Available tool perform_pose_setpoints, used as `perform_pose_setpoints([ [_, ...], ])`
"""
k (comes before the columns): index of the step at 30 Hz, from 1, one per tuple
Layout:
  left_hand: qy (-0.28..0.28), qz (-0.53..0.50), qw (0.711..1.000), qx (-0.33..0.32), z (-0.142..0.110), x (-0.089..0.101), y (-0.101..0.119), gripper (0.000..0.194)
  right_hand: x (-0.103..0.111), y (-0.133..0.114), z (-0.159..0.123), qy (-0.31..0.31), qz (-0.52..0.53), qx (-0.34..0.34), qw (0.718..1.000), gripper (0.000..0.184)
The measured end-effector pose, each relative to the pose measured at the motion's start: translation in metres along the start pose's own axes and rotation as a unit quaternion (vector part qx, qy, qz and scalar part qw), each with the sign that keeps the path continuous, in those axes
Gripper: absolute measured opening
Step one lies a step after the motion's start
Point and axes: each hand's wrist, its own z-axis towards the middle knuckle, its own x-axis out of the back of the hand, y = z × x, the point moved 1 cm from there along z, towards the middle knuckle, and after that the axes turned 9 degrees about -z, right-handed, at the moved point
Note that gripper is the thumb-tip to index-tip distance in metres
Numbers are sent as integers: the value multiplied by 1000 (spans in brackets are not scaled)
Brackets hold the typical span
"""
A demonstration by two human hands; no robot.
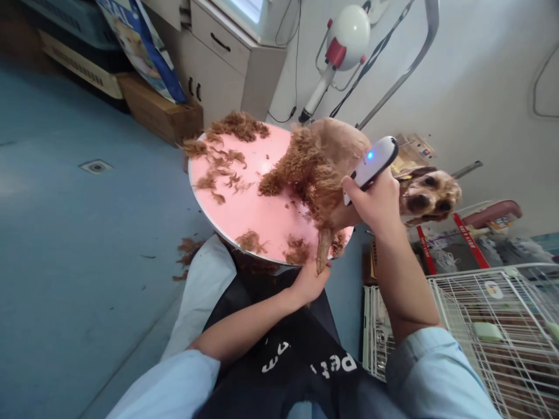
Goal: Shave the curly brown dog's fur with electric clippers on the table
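A curly brown dog (340, 145) is on a round pink table (271, 224), its head to the right and facing me. Its back is clipped short, while long curls remain on its side and rear leg. My right hand (378, 198) is closed around a white hair clipper (371, 160) with a lit blue light, its lower end against the dog's shoulder area. Near the table's front edge my left hand (311, 283) grips the dog's front leg (324, 247) by the paw. Clumps of cut fur (240, 126) lie on the tabletop.
A white wire cage (471, 314) stands at right. Behind the table are a red-and-white lamp-like device (347, 41) and a bent metal pole (406, 70). A cabinet (218, 75), cardboard box (159, 107) and blue bag (144, 52) stand at the back left. Fur (188, 250) lies on the blue floor.
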Motion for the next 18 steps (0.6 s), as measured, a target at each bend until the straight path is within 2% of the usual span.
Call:
perform_pose_setpoints([
  [4,-19,27,999,-34,3,-7,-6,16,-5,3,14,-85,30,58,994,39],
  [9,-39,72,992,-93,9,-12,-16,21,3,10,27,-40,-34,13,999,36],
  [10,-39,86,991,-94,9,-12,-19,23,3,9,29,-62,-53,12,997,36],
  [13,-47,124,986,-97,11,-13,-27,29,-1,3,33,-184,-71,46,979,34],
  [14,-54,134,985,-98,11,-13,-30,31,-2,1,32,-201,-74,50,976,34],
  [15,-59,142,983,-99,12,-13,-33,33,-2,-2,31,-197,-83,44,976,35],
  [18,-67,171,978,-97,13,-11,-40,36,-2,-9,24,-132,-143,-8,981,40],
])
